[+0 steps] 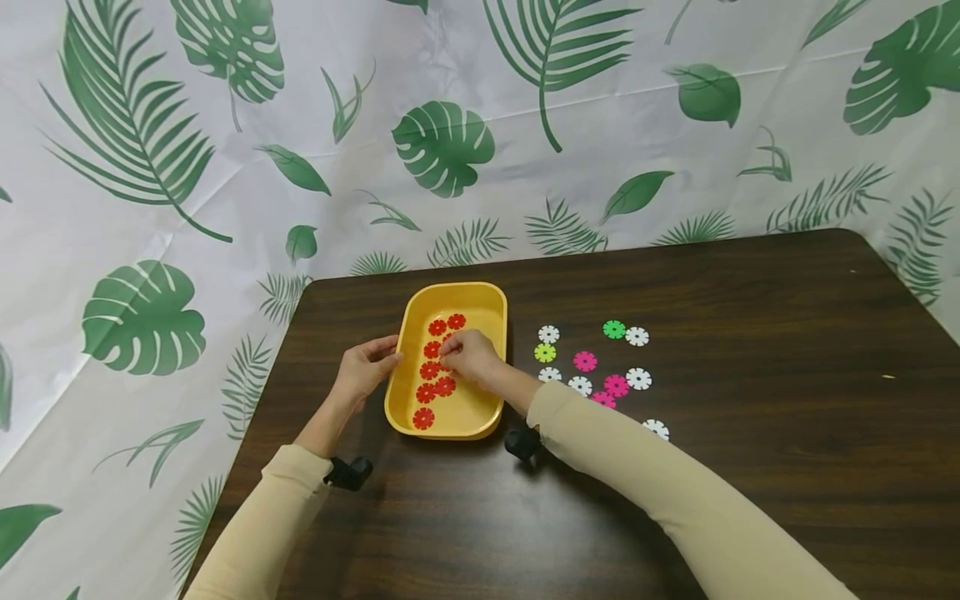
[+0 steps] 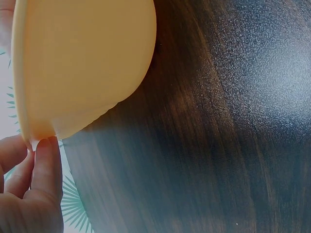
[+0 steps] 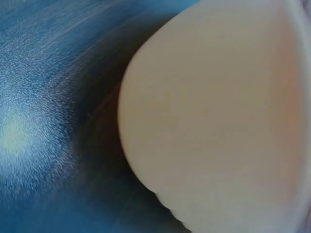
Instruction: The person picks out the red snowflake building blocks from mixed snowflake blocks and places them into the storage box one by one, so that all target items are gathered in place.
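A yellow plastic tray (image 1: pixel 480 412) stands on the table, with several red notched discs (image 1: pixel 423 417) lying in it in two uneven rows. At its left side, my left hand (image 1: pixel 362 371) pinches the rim between thumb and fingers; the left wrist view shows this left hand (image 2: pixel 36 187) close up at the tray's outer wall (image 2: pixel 87 58). Inside the tray, my right hand (image 1: pixel 474 357) has curled fingers, their tips at a red notched disc among the others, partly hidden by the hand. The right wrist view shows only the tray's outer wall (image 3: pixel 209 116), not the hand.
To the right of the tray, loose notched discs lie on the dark wooden table (image 1: pixel 750 358): white discs (image 1: pixel 639 379), pink discs (image 1: pixel 585 361), a green disc (image 1: pixel 614 329) and a yellow-green disc (image 1: pixel 545 352). My right forearm covers part of that area. A leaf-print curtain (image 1: pixel 337 108) hangs behind.
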The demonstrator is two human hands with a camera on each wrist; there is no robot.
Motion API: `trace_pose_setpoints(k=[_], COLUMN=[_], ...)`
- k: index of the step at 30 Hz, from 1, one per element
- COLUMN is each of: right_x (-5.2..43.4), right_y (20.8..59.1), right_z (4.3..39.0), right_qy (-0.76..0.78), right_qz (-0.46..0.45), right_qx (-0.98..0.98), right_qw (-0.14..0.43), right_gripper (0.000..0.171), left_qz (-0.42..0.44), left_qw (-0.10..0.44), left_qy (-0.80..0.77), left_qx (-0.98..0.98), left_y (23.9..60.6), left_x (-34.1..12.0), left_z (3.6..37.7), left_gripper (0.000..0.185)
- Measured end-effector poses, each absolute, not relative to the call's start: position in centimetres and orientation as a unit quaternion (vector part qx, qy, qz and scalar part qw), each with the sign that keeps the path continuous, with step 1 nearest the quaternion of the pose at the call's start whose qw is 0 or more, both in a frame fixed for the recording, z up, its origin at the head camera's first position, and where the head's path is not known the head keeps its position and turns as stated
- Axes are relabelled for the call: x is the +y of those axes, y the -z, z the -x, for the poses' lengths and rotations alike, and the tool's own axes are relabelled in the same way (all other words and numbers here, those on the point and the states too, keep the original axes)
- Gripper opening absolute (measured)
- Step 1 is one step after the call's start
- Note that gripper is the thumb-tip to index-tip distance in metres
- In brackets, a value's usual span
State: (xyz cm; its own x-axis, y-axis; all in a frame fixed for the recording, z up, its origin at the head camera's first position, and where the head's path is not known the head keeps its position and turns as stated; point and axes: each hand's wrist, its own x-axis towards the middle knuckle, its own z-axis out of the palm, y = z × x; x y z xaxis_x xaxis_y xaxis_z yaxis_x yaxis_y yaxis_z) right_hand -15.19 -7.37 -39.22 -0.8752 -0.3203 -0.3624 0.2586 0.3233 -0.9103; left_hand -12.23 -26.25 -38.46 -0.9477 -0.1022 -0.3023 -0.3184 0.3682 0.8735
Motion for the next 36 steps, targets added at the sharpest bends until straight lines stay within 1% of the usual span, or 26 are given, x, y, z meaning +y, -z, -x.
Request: trace_pose_setpoints(k=[8, 16, 25, 30, 36], right_x=[-4.8, 0.3, 5.9, 7.2, 8.0], right_y=[37.9, 36.7, 38.4, 39.3, 39.4], right_z=[15.4, 15.1, 13.5, 12.5, 11.6], right_qy=[0.676, 0.719, 0.709, 0.711, 0.714], right_qz=[-0.004, -0.031, -0.026, -0.012, 0.000], right_qx=[0.689, 0.646, 0.653, 0.649, 0.641], right_qw=[0.263, 0.256, 0.265, 0.271, 0.282], right_gripper=[0.019, 0.030, 0.037, 0.035, 0.039], left_qz=[0.130, 0.131, 0.136, 0.138, 0.132], left_qw=[0.102, 0.104, 0.103, 0.104, 0.106], left_qy=[-0.550, -0.550, -0.548, -0.548, -0.547], left_qx=[0.819, 0.819, 0.819, 0.819, 0.820], left_y=[38.7, 38.6, 38.5, 38.6, 38.6], left_x=[-26.4, -26.4, -26.3, -26.3, -26.2], left_z=[12.3, 12.3, 12.3, 12.4, 12.4], left_gripper=[0.042, 0.041, 0.041, 0.041, 0.042])
